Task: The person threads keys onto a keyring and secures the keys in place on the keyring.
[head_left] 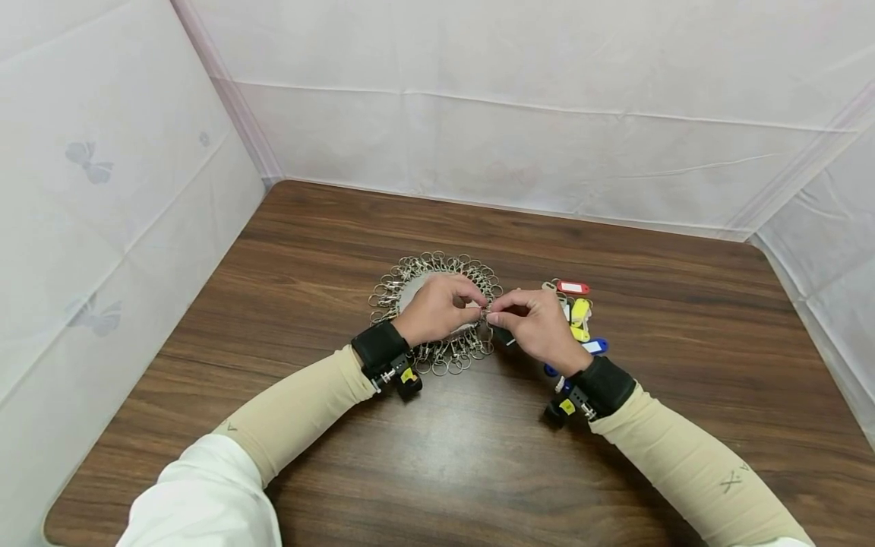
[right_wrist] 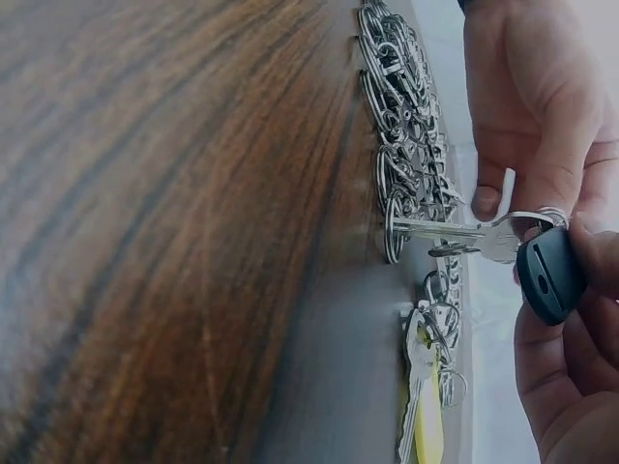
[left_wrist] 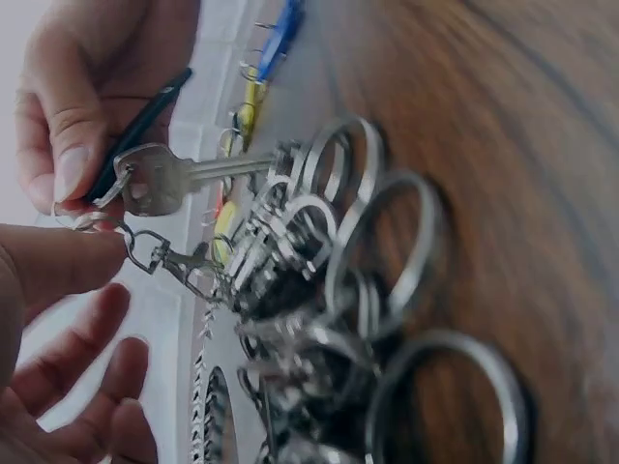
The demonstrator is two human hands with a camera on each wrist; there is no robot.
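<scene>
Both hands meet over a round cluster of metal key rings and clasps (head_left: 437, 311) lying on the wooden table (head_left: 437, 456). My right hand (head_left: 495, 314) pinches a silver key (left_wrist: 160, 180) with a black tag (right_wrist: 549, 275). My left hand (head_left: 478, 307) pinches the small ring (left_wrist: 97, 220) at the key's head, which joins a swivel clasp (left_wrist: 169, 259) from the cluster. The key's blade (right_wrist: 435, 230) points toward the rings (right_wrist: 406, 155). In the left wrist view, my left thumb (left_wrist: 58, 263) lies under the ring and the right hand's fingers (left_wrist: 63, 145) are above it.
A pile of keys with coloured plastic tags (head_left: 578, 313), red, yellow and blue, lies just right of my right hand. White cloth walls (head_left: 478, 137) close the table in at the back and both sides. The near half of the table is bare wood.
</scene>
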